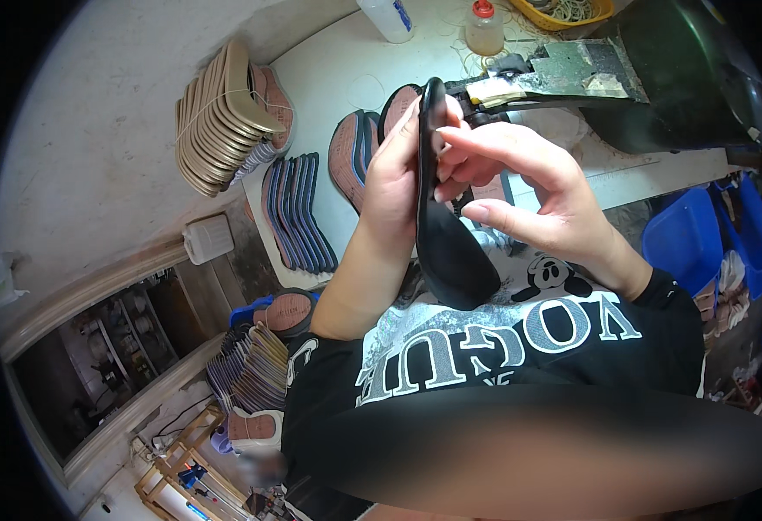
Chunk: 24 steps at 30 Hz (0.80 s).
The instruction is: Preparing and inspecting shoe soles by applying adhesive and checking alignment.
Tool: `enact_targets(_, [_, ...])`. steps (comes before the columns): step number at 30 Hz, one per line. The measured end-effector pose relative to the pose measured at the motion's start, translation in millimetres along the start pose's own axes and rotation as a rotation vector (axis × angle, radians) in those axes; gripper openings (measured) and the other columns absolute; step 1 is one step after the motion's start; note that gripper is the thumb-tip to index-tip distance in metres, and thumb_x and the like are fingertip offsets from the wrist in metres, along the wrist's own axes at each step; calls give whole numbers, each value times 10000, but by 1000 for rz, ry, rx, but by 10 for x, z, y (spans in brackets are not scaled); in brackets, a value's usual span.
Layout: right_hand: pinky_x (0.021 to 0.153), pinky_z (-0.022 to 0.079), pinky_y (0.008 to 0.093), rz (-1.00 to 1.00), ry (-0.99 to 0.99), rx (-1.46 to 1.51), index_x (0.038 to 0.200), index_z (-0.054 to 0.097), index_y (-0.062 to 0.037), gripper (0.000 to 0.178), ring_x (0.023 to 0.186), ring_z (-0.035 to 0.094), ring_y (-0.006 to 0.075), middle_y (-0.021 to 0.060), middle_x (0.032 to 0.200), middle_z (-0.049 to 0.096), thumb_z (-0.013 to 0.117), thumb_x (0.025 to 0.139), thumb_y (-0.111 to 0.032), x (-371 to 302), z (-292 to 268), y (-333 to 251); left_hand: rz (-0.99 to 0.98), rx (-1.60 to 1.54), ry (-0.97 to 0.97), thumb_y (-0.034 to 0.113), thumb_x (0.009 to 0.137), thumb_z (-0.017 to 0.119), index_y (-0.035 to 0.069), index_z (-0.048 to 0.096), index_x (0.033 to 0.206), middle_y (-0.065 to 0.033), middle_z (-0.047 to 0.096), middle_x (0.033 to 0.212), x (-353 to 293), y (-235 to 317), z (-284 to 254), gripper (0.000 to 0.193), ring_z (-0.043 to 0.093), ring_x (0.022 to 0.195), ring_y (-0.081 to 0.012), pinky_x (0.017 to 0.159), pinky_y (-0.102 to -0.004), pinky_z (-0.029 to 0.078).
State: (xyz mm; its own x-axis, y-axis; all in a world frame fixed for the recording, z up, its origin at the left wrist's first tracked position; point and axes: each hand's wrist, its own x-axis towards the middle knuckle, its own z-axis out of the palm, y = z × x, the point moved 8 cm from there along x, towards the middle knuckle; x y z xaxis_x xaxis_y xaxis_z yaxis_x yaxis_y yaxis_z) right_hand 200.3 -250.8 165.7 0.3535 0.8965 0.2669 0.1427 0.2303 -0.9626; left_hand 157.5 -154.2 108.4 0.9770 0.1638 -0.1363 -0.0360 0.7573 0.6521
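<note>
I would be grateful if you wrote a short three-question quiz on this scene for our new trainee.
1. Which hand is wrapped around the upper part of the black sole?
2. True or false: the bottle with the red cap stands on the white table.
3. What colour is the basket at the far edge of the picture? A) green B) yellow C) white

Key: 1. The left hand. 2. True. 3. B.
</note>
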Motion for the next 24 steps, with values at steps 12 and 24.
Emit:
enact_targets(12, [794,479,229,508,128,389,1113,608,25,246,902,579,54,23,939,662,614,923,-129,-637,57,863,268,106,415,168,969,537,-8,556,1056,-122,626,1008,244,266,-585,197,620,934,-231,829,-359,507])
enact_targets(24, [719,571,288,546,416,659,1166,552,-33,277,875,640,119,60,1027,648,593,944,-193,-664,-62,1071,320,842,498,277,849,689,-48,619,881,-106,568,1033,667,71,-720,334,558,840,-162,777,-284,460])
